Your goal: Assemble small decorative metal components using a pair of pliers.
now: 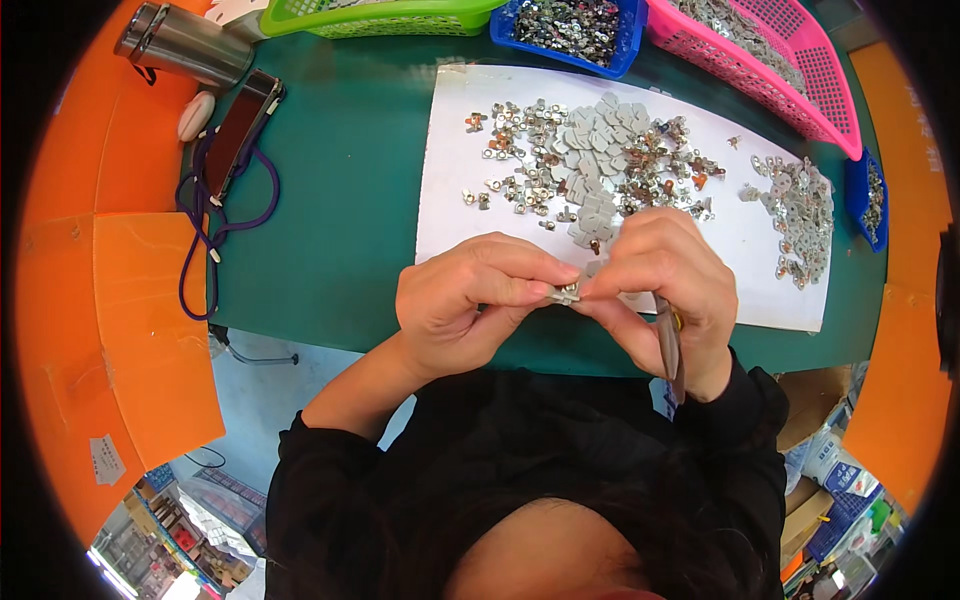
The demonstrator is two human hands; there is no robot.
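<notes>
Between the fingertips of both hands is a small metal part (565, 296), mostly covered by the fingers. My left hand (468, 300) pinches it from the left with thumb and forefinger. From the other side my right hand (672, 280) grips it in the same way. A greyish-brown, narrow tool (668, 345) with a yellow spot is tucked in the right palm; its kind I cannot make out. Just beyond the hands, flat grey pieces (600, 140) lie heaped on a white sheet (450, 180), with small silvery and coppery metal fittings (655, 165) around them.
More small metal parts (800, 220) lie at the sheet's right. Along the back stand a green basket (385, 22), a blue tray (622, 62) and a pink basket (800, 112). A small blue tray (868, 215), phone with purple cord (240, 135) and steel flask (190, 45) flank the green tabletop (320, 220).
</notes>
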